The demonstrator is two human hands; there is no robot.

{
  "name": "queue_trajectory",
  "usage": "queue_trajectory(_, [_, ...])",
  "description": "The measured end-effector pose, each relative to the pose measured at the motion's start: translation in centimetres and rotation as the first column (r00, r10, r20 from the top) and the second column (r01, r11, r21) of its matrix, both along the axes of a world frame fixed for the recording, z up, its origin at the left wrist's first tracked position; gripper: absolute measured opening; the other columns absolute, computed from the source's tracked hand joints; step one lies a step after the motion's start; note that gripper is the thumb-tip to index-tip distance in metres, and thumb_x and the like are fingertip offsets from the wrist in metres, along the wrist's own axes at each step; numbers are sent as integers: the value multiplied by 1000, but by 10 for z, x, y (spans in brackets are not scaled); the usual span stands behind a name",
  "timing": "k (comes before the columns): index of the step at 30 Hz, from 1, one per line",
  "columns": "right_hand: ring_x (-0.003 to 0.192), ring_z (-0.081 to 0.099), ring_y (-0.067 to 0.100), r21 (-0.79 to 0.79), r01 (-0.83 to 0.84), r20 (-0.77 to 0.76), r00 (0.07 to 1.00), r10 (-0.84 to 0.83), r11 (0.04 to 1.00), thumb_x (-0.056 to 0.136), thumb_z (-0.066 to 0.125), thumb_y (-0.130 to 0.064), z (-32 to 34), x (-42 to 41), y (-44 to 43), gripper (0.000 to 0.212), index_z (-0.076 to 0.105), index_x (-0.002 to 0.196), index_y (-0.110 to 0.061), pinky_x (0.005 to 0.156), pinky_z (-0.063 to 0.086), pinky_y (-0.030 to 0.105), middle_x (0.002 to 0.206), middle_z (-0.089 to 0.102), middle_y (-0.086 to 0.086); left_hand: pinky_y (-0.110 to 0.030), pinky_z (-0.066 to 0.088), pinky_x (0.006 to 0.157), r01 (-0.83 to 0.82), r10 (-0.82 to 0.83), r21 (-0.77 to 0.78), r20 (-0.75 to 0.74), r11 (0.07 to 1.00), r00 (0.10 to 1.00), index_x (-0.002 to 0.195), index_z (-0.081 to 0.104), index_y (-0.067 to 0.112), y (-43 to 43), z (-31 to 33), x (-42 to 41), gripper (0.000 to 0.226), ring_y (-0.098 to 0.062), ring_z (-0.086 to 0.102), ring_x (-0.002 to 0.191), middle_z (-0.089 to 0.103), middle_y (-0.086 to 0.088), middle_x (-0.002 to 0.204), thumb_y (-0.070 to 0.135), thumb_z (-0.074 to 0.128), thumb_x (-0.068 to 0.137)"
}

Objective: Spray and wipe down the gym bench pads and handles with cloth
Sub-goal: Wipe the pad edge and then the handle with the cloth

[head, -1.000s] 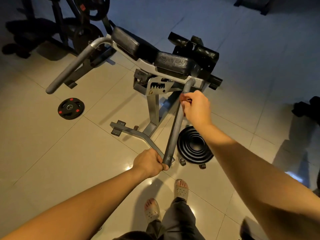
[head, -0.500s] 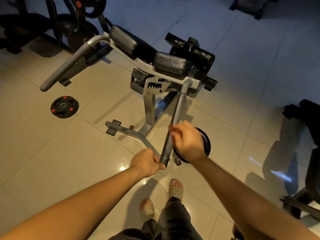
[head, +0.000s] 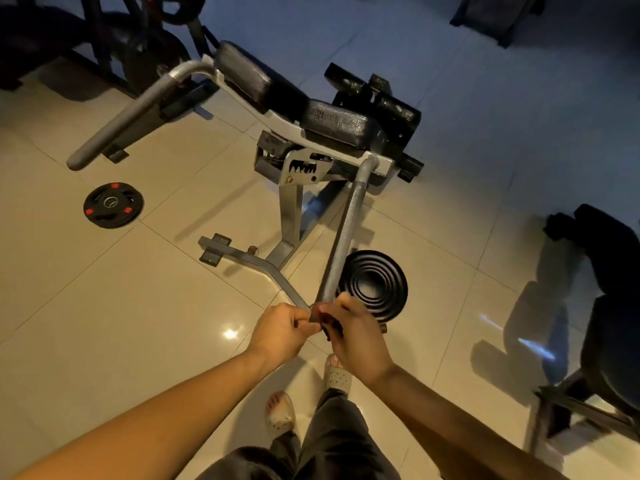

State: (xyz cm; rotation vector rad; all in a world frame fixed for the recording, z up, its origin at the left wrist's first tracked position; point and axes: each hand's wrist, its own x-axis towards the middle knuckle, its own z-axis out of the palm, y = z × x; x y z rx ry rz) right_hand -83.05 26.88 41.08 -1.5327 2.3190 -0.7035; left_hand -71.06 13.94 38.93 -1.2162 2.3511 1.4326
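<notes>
The left hand (head: 280,332) curls round the near tip of the grey handle (head: 343,233). The right hand (head: 353,337), just beside it, clamps the same bar (something dark beneath it, unclear). The bench pads (head: 332,124) lie well beyond both.

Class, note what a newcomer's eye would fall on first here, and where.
The left hand and right hand clasp the near end of the grey handle at centre bottom. Behind it stand the bench's black pads; a red-marked plate lies on the floor at left.
</notes>
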Motion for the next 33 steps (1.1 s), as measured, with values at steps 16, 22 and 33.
queue_trajectory(16, [85,52,6,-132,67,8,998,-66,989,96,63,-6,6,-23,-15,15,68,104,-18,74,49,25,97,57,-6,-37,53,63,93,-88,-37,113,995,990,69,75,24,-9,4,-9,29,-16,55,55,62,2,58,45,74,89])
queue_trajectory(22, [96,59,14,-167,351,9,935,-355,921,99,60,-17,38,-128,-104,13,65,111,-19,88,55,36,108,61,0,-27,39,53,187,-173,-66,178,980,969,70,76,23,-16,16,-17,30,-12,52,52,58,6,53,48,77,87])
queue_trajectory(33, [86,61,15,-93,64,-109,991,-74,994,96,65,-11,13,-47,-35,15,73,107,-18,72,46,21,97,62,-1,-32,51,62,198,-193,-4,216,980,957,61,74,27,-25,14,-24,30,-14,58,57,63,8,56,44,81,85])
